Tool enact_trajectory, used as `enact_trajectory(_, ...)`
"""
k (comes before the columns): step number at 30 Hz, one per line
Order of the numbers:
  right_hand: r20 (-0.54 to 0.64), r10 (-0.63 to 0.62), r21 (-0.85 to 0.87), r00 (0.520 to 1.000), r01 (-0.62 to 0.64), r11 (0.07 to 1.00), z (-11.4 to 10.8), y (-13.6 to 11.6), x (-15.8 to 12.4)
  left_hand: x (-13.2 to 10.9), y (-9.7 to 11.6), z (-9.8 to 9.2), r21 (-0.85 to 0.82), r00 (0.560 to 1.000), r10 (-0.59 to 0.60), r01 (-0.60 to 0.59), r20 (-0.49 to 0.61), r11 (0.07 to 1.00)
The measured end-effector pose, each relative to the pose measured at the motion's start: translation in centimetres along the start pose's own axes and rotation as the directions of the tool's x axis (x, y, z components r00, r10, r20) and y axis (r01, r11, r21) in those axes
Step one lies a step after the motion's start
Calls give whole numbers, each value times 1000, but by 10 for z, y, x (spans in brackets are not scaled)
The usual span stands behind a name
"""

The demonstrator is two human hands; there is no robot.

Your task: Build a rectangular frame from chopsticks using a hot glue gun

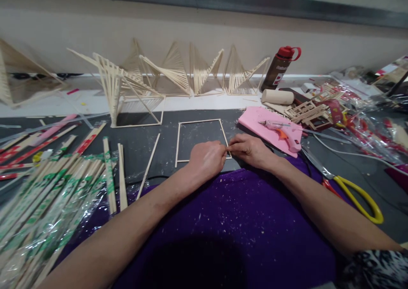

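A square frame of thin wooden sticks (178, 140) lies flat on the dark table in front of me. My left hand (210, 155) is closed at its near right corner, fingertips pinching the frame there. From the other side, my right hand (250, 149) pinches the same corner, its thumb and forefinger nearly touching the left fingers. The joint itself is hidden by the fingertips. A loose wooden stick (148, 165) lies to the left of the frame. On a pink block (255, 123) to the right rests a pink and white glue gun (280, 134).
Bundles of chopsticks in plastic sleeves (63, 195) cover the left side. Twisted stick models (134, 80) stand along the wall. Yellow-handled scissors (353, 191), a bottle with a red lid (279, 68), a cable (357, 153) and plastic wrappers crowd the right.
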State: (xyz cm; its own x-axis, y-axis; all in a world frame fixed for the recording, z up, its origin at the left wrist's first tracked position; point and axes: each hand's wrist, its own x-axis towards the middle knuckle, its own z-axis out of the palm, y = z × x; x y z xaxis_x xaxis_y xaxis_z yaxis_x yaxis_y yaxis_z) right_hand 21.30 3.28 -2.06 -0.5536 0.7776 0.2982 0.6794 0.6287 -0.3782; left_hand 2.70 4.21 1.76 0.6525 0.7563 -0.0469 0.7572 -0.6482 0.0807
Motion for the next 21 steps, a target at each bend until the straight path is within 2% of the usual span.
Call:
enact_trajectory(6, 89, -22, 117, 996, 11, 993, -16, -3, -4, 0, -1, 1, -22, 1000, 6, -6, 5, 1000)
enact_trajectory(16, 11, -28, 17, 1000, 28, 999, -4, -3, -5, -1, -1, 2, -23, 1000, 15, -14, 9, 1000)
enact_trajectory(21, -6, -32, -31, 999, 32, 999, -4, -7, -5, -2, 0, 4, -22, 999, 25, -26, -36, 999)
